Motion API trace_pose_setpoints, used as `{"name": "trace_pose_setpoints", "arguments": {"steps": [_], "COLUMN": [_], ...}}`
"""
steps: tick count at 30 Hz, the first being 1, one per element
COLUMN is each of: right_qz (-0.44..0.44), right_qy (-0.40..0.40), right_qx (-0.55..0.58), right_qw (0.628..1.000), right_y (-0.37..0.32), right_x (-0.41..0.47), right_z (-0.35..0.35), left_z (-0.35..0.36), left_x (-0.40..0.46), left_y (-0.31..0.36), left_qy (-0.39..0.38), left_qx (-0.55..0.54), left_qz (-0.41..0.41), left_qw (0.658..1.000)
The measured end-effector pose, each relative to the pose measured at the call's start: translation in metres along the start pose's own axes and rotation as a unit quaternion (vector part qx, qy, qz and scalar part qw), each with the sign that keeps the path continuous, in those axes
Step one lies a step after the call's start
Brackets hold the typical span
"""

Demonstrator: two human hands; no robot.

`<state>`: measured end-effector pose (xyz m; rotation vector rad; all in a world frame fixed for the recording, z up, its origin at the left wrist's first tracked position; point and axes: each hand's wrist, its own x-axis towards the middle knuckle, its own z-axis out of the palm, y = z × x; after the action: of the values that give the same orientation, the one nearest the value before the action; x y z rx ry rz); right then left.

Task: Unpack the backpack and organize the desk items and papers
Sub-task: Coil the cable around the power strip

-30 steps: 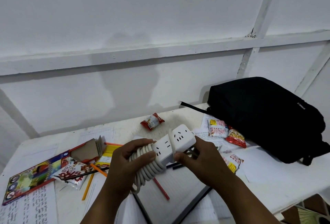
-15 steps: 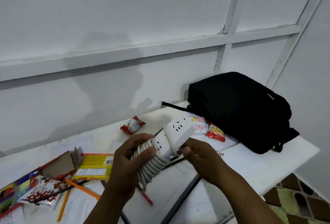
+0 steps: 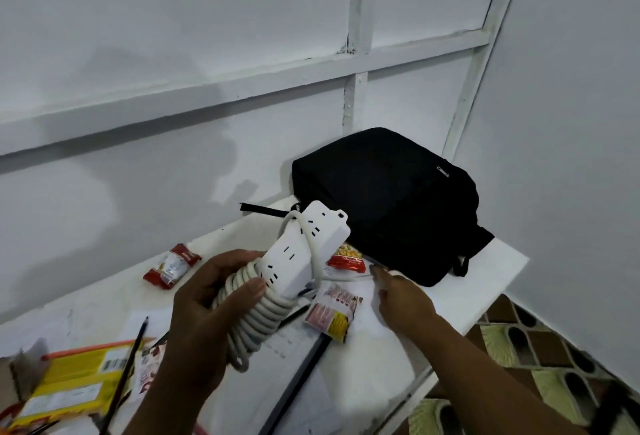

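Observation:
A white power strip (image 3: 304, 247) with its grey cord (image 3: 254, 322) coiled round it is up over the white desk (image 3: 485, 271). My left hand (image 3: 204, 303) grips it round the coil. My right hand (image 3: 401, 296) is off the strip, low over the papers (image 3: 377, 348) with fingers stretched toward the black backpack (image 3: 388, 199), which lies closed at the desk's far right corner against the wall.
Snack packets lie about: a red one (image 3: 171, 265) near the wall, another (image 3: 346, 257) by the backpack, a pink-yellow one (image 3: 333, 312) under the strip. At the left sit a yellow box (image 3: 69, 382), a black pencil (image 3: 124, 372) and an orange pencil (image 3: 90, 348). Patterned floor tiles (image 3: 540, 365) lie beyond the desk's right edge.
My right hand has let go of the power strip and dropped toward the backpack. The left hand alone now holds the strip, raised higher. The view has swung right.

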<state>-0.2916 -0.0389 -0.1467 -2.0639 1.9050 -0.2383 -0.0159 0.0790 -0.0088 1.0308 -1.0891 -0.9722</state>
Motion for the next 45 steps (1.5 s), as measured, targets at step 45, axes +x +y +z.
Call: {"name": "trace_pose_setpoints", "arguments": {"steps": [45], "right_qz": [-0.118], "right_qy": [0.33], "right_qx": [0.21], "right_qw": [0.913], "right_y": [-0.059], "right_x": [-0.107], "right_z": [-0.009], "left_z": [-0.046], "left_x": [0.0], "left_y": [-0.005], "left_qy": [0.009], "left_qx": [-0.012], "left_qz": [0.028], "left_qw": [1.0]}}
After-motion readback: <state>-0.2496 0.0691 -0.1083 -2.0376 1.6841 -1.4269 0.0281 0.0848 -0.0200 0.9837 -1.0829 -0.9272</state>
